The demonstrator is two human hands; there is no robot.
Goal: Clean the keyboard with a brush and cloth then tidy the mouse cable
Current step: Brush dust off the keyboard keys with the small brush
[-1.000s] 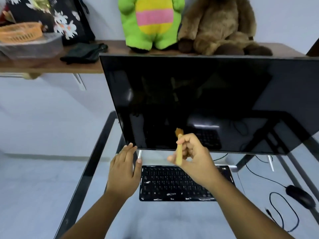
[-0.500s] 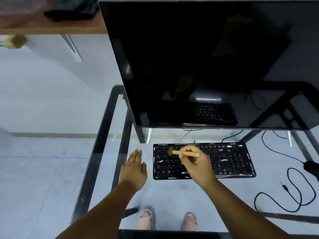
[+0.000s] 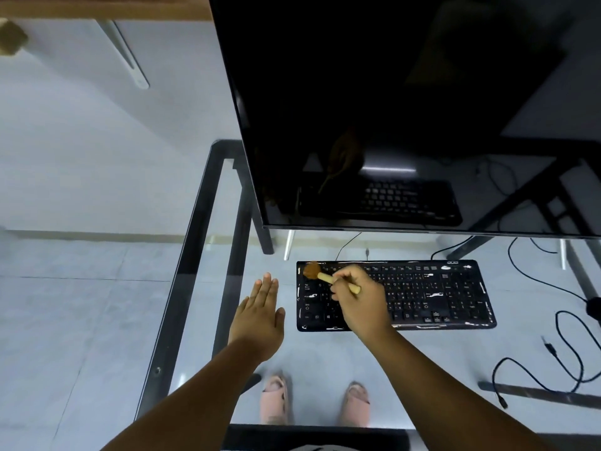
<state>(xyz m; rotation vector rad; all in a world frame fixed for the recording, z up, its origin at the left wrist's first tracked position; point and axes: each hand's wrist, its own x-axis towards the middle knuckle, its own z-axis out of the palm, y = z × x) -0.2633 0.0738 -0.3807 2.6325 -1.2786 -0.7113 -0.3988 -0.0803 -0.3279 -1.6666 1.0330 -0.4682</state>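
Right grip [image 3: 353, 299] on brush [image 3: 320, 275], bristles on keyboard [image 3: 439, 294]

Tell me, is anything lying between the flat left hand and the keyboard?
No. In the head view, only a bare strip of glass desk separates the left hand from the keyboard; the floor shows through it.

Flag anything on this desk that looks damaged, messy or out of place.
The keyboard has white chipped or worn patches along its edges and some keys. At right, a black cable sprawls in loose loops, its plug end lying free on the glass table. Nothing spilled.
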